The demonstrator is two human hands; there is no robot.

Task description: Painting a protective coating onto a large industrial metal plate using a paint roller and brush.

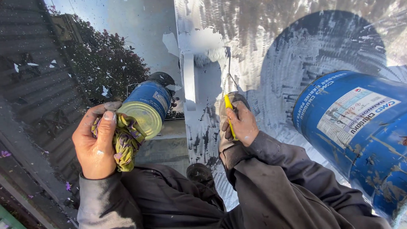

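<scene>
Gripping a yellow-handled paint roller [229, 111], the right hand [241, 124] is seen closed around the handle, with the roller's fuzzy white sleeve [210, 54] lying against a white-painted panel [263, 46] above. The grip of the left hand [96, 144] is pressed together on a crumpled yellow-and-purple rag [124, 142], thumb across the top; a small blue tin [148, 108] with a pale lid lies just beside it, touching or nearly touching the rag.

Judgement on technique: coverage on the panel is streaky, with dark patches noted lower down near the wrist, so even overlapping strokes would be called for, the sleeve kept flat to the surface. The rag is best kept clear of wet paint.

Surroundings: a large blue drum [360, 135], stained with paint drips, stands close on the right and crowds the forearm's sweep to that side. A white vertical bracket [189, 80] runs beside the roller and limits travel leftward. A dark glass pane [97, 63] on the left, flecked with white specks, reflects a tree; stray drips onto it appear a risk. Dark sleeves [271, 182] fill the lower view.
</scene>
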